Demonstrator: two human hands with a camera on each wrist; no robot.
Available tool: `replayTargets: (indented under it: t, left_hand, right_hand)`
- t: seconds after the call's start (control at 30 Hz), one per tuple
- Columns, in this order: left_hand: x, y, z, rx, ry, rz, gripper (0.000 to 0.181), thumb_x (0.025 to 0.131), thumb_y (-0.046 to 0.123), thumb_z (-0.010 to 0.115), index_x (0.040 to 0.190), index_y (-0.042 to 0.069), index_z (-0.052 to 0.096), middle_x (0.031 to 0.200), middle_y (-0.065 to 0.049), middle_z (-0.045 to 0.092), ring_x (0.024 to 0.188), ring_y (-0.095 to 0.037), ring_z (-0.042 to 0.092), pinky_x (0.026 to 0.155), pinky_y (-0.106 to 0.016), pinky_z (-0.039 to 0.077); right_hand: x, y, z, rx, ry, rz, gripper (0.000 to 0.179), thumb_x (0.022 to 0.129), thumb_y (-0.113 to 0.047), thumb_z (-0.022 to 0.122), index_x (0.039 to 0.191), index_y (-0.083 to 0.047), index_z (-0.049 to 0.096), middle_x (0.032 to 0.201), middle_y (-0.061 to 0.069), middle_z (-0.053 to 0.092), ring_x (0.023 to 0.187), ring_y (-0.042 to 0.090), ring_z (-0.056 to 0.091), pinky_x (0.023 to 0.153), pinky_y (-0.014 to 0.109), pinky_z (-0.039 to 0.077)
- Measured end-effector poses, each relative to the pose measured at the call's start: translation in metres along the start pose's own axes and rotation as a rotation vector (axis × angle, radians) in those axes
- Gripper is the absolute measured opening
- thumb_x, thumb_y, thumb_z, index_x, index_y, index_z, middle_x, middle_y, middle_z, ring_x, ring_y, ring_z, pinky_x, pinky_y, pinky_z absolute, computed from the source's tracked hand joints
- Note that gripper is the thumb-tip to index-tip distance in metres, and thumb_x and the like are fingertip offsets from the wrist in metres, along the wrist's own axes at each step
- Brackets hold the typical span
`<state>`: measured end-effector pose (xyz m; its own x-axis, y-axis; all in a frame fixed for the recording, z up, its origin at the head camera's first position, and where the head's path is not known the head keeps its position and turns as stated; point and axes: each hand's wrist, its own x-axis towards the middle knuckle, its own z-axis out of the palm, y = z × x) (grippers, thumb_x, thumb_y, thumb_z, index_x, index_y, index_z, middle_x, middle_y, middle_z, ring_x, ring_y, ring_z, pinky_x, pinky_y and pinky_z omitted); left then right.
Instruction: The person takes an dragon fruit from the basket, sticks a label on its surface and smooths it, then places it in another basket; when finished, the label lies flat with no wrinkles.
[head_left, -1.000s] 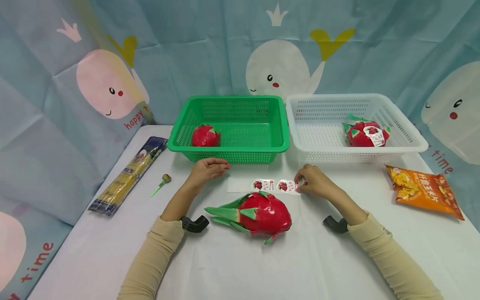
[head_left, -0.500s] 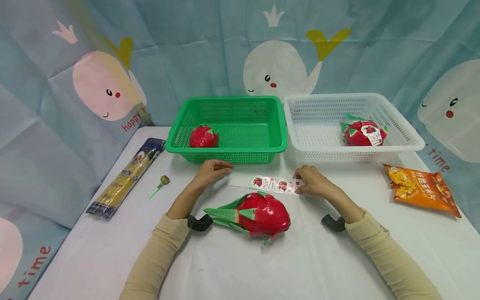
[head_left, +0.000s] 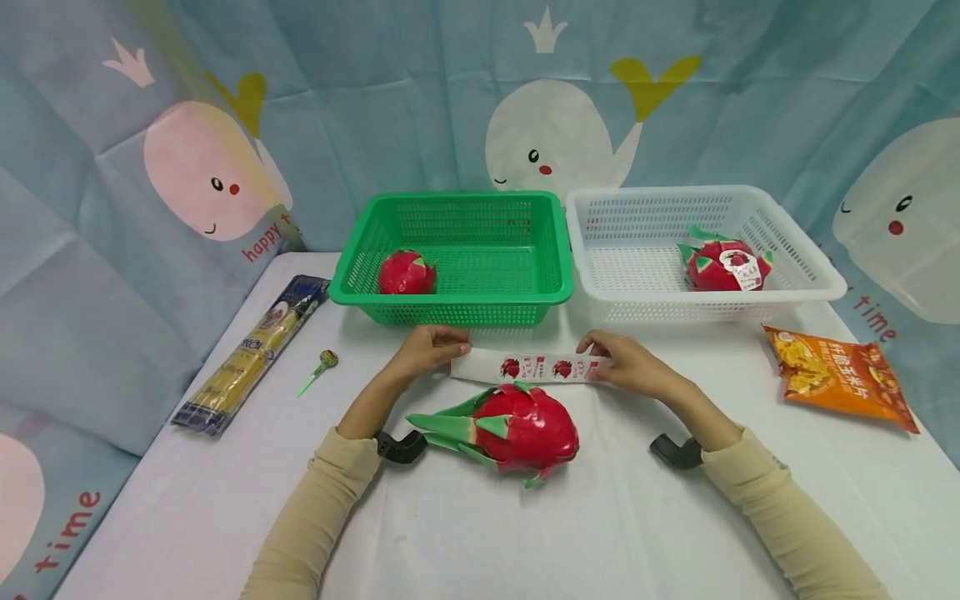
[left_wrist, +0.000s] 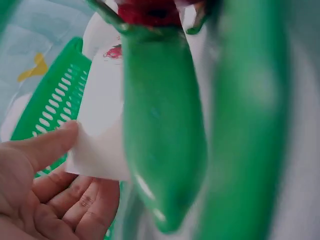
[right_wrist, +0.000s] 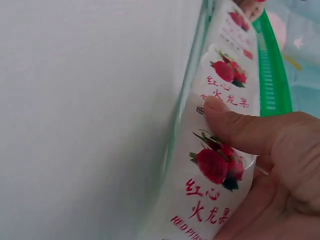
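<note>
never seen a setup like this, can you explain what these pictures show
There is no robot: a person works bare-handed. The wide picture comes from a head-worn camera looking down; the close-ups come from cameras on the wrists. The left hand pinches one end of a strip of dragon fruit labels; the right hand pinches it farther along. On the white tablecloth lie a dragon fruit, a spaghetti packet, a lollipop and an orange snack bag. Behind stand a green basket holding a second dragon fruit and a white basket holding a labelled one.

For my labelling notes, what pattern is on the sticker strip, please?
The sticker strip bears red dragon-fruit prints and lettering on white, clearest in the right wrist view.
</note>
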<state>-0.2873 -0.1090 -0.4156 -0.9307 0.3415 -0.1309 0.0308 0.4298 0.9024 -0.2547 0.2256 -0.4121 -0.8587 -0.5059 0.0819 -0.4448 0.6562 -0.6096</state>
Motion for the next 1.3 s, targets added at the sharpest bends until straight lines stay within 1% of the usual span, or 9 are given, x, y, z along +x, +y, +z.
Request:
replayTargets:
  t: [0.17,0.37,0.53,0.6,0.77,0.87,1.0,1.17,1.3]
  left_hand:
    - [-0.002,0.006,0.003,-0.004,0.003,0.041,0.021,0.086,0.013,0.064,0.098,-0.003,0.065,0.082,-0.007,0.069,0.065,-0.006,0.054,0.062,-0.029,0.049]
    - [-0.009,0.022,-0.001,-0.039,0.012,0.146,0.016,0.088,0.009,0.061,0.096,-0.004,0.065,0.084,-0.007,0.069,0.067,-0.005,0.056,0.064,-0.029,0.051]
    - [-0.012,0.034,0.0,-0.061,0.031,0.229,0.016,0.087,0.011,0.063,0.094,-0.004,0.065,0.082,-0.004,0.068,0.065,-0.005,0.055,0.06,-0.021,0.047]
    - [-0.014,0.039,0.001,-0.074,0.045,0.241,0.017,0.086,0.012,0.064,0.094,-0.003,0.066,0.08,-0.001,0.067,0.063,-0.005,0.054,0.058,-0.02,0.045]
    - [-0.019,0.049,0.005,-0.119,0.07,0.238,0.019,0.085,0.015,0.066,0.094,-0.002,0.067,0.075,0.006,0.067,0.06,-0.005,0.052,0.053,-0.02,0.043]
    - [-0.02,0.05,0.006,-0.156,0.071,0.229,0.019,0.085,0.014,0.066,0.095,-0.002,0.067,0.072,0.008,0.066,0.06,-0.005,0.05,0.054,-0.02,0.043]
    - [-0.02,0.049,0.007,-0.187,0.064,0.205,0.02,0.086,0.014,0.065,0.095,-0.003,0.066,0.071,0.009,0.066,0.06,-0.005,0.05,0.056,-0.021,0.043]
    - [-0.018,0.047,0.008,-0.203,0.054,0.175,0.022,0.085,0.014,0.065,0.097,-0.005,0.065,0.072,0.009,0.066,0.061,-0.005,0.051,0.057,-0.024,0.044]
    - [-0.017,0.045,0.009,-0.203,0.054,0.165,0.023,0.085,0.015,0.066,0.098,-0.005,0.065,0.071,0.009,0.066,0.059,-0.005,0.048,0.056,-0.023,0.043]
  right_hand:
    - [-0.004,0.0,-0.011,-0.036,-0.04,0.02,0.028,0.076,-0.005,0.071,0.103,-0.003,0.066,0.096,0.007,0.067,0.085,0.017,0.055,0.077,0.033,0.046]
    - [0.003,-0.01,-0.014,0.036,-0.048,-0.055,0.042,0.079,-0.012,0.071,0.117,0.001,0.06,0.111,0.015,0.065,0.095,0.025,0.063,0.084,0.04,0.051]
    - [0.019,-0.029,-0.006,0.098,-0.001,-0.122,0.042,0.082,-0.016,0.068,0.12,-0.001,0.058,0.103,0.011,0.067,0.089,0.02,0.066,0.082,0.036,0.052]
    - [0.025,-0.04,-0.004,0.131,0.028,-0.15,0.041,0.083,-0.017,0.068,0.12,-0.003,0.058,0.097,0.007,0.068,0.087,0.017,0.066,0.081,0.032,0.053]
    - [0.034,-0.063,-0.001,0.277,0.05,-0.248,0.041,0.084,-0.011,0.066,0.123,-0.003,0.054,0.092,0.006,0.066,0.083,0.014,0.064,0.079,0.026,0.053]
    - [0.034,-0.068,0.0,0.343,0.05,-0.283,0.037,0.084,-0.007,0.065,0.12,-0.003,0.057,0.099,0.008,0.066,0.084,0.012,0.063,0.075,0.022,0.052]
    - [0.033,-0.068,0.002,0.365,0.071,-0.305,0.029,0.083,-0.005,0.065,0.112,-0.003,0.064,0.106,0.01,0.066,0.087,0.008,0.062,0.072,0.02,0.052]
    - [0.032,-0.065,0.005,0.359,0.095,-0.316,0.023,0.083,-0.004,0.065,0.106,-0.003,0.066,0.101,0.01,0.066,0.079,0.009,0.062,0.062,0.021,0.051]
    - [0.032,-0.062,0.007,0.372,0.113,-0.328,0.019,0.083,-0.004,0.064,0.102,-0.003,0.067,0.097,0.01,0.066,0.08,0.012,0.064,0.061,0.021,0.051]
